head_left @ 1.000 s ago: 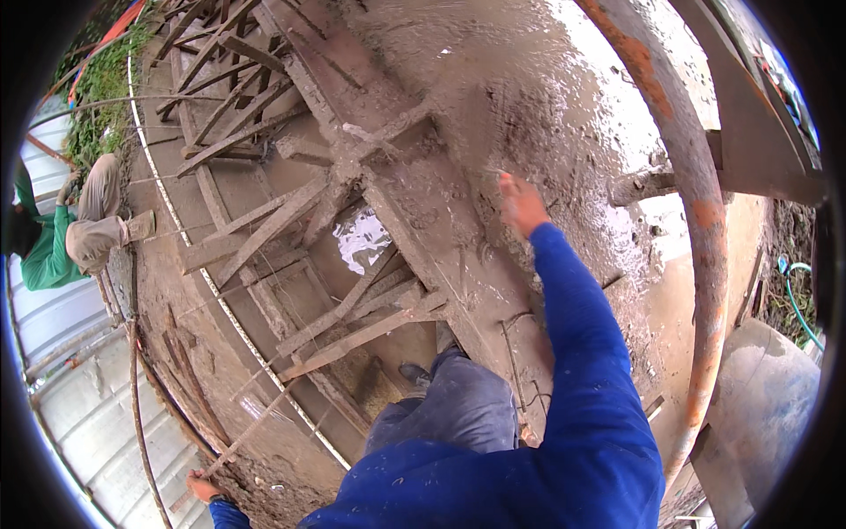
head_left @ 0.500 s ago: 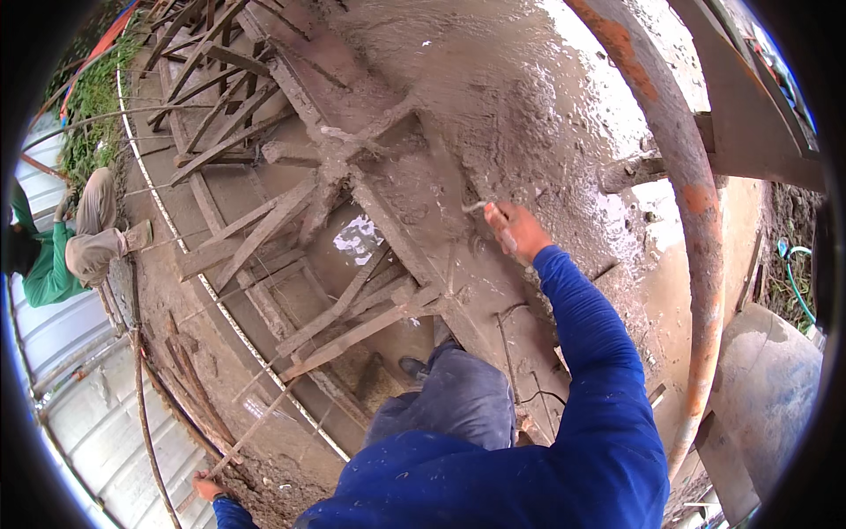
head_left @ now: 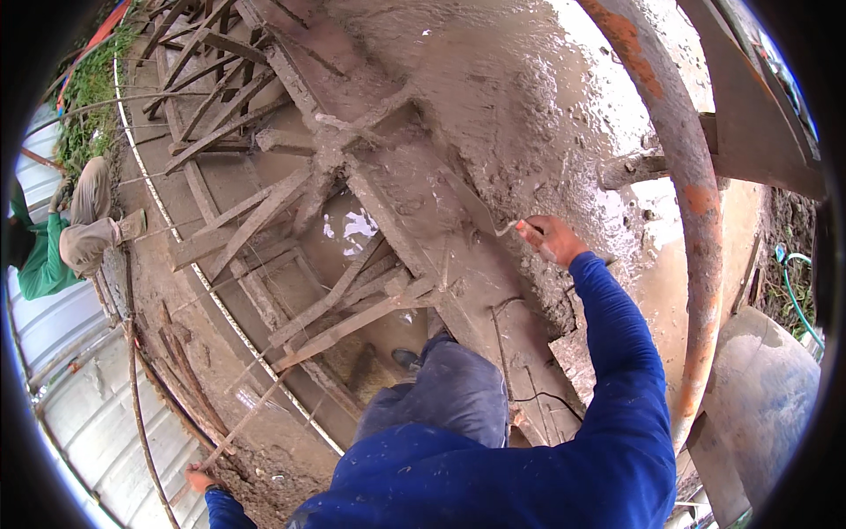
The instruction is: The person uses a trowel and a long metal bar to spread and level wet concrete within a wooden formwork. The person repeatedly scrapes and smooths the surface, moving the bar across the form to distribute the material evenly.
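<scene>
My right hand is closed round the handle of a trowel, with an orange handle end showing at the fingers. The mud-coated trowel blade lies against the wet concrete, beside its raised edge. At the lower left, my left hand is wrapped round a thin wooden stick that slants up toward the timber frame. The mud-covered timber frame, with crossed braces, stands between my hands. My legs are among its lower timbers.
A thick orange-grey hose curves down the right side, by a metal chute. A person in a green top sits at the far left by pale corrugated sheets. A pale line runs along the frame's left side.
My right hand and the trowel have moved right and slightly nearer to me, uncovering a smoother strip of concrete. My left hand stays on the stick, shifted slightly in view.
</scene>
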Tool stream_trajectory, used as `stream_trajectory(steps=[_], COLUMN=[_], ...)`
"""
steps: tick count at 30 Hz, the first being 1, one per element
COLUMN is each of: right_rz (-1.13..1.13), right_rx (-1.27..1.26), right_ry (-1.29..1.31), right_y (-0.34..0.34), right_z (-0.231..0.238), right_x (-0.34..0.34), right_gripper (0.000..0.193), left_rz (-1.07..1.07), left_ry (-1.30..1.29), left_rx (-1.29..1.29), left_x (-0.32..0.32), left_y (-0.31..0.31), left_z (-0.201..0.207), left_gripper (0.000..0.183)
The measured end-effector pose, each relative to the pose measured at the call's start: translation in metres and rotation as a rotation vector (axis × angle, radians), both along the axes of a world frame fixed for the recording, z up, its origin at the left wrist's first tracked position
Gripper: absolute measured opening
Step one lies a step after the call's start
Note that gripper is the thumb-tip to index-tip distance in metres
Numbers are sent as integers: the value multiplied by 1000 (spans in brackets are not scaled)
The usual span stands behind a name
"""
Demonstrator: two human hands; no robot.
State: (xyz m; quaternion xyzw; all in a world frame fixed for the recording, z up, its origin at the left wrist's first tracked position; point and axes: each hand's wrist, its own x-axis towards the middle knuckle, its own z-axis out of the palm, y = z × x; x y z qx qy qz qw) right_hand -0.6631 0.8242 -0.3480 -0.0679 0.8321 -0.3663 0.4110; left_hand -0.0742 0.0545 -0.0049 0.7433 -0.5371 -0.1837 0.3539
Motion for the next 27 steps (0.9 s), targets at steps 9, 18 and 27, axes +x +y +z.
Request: stream_trajectory(steps=[9,18,27], right_rz=[-89,-323,-171], right_rx=[26,-152,251], right_ry=[-167,-181,194], right_y=[44,45,61], right_z=[-6,-12,38], right_x=[-18,6,-1], right_gripper=[40,46,45], left_rz=[-30,-63,-45], left_ry=[37,-11,43], left_rx=[-17,-20,-38], left_x=[-3,21,11], left_y=[-1,-19,-6], left_z=[-2,5,-4], left_gripper=[34,36,29])
